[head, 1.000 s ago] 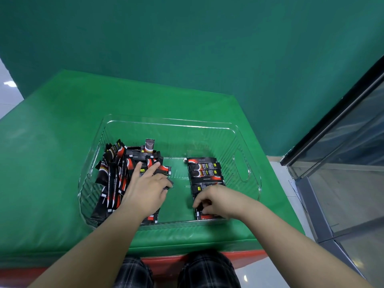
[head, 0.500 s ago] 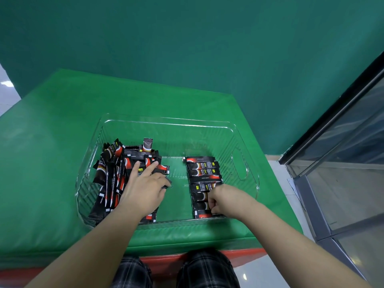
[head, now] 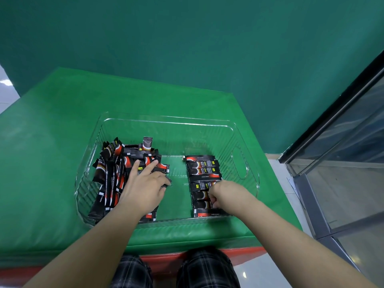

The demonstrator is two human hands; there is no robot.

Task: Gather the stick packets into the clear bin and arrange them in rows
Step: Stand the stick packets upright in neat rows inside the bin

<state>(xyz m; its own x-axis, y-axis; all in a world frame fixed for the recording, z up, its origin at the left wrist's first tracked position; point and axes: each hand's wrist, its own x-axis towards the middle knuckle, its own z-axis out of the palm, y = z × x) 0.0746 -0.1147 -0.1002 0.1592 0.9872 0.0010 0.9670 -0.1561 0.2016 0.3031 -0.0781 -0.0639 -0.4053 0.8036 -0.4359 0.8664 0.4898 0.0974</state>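
Green table [head: 52,142] (packets [head: 202,175] binned)

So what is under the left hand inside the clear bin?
Under the left hand lies a loose pile of stick packets, some crosswise, inside the clear bin. The packets directly beneath the palm are covered, so their arrangement cannot be seen.

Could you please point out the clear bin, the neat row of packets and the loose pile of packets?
clear bin [head: 241,166]: head view, right wall handle.
neat row [head: 200,164]: head view, far packet.
loose pile [head: 108,179]: head view, left packets.
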